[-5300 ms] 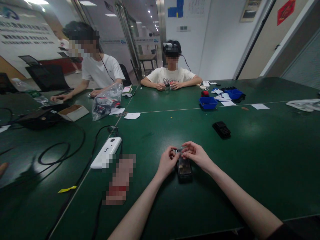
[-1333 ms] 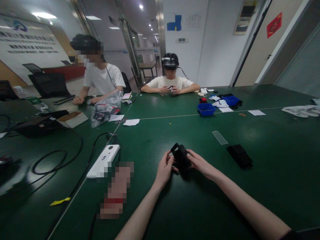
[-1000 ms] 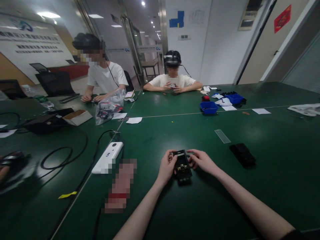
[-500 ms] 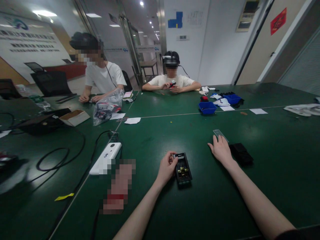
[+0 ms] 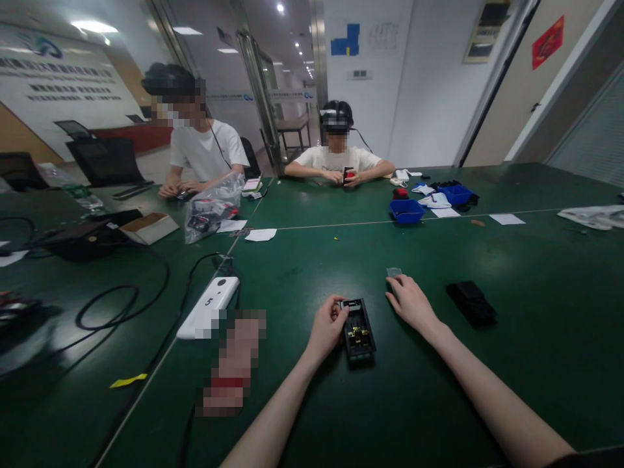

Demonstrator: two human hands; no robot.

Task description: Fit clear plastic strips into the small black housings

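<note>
Shiny green table (image 5: 292, 273) runs under everything. Make the black box (image 5: 359, 317) lying on it the clock's middle: the left hand (image 5: 327, 330) holds its ten o'clock edge. It should be light and stiff; its long sides look best to grab, away from the gold metal bits (image 5: 359, 334), which might bend. At one o'clock, the right hand (image 5: 410, 303) has fingers on a clear strip (image 5: 394, 271); I cannot tell if they pinch it. That looks thin and slippery, best held by its edges, though fingers get in the way. Black case (image 5: 471, 303): three o'clock. White block (image 5: 209, 305): nine.
</note>
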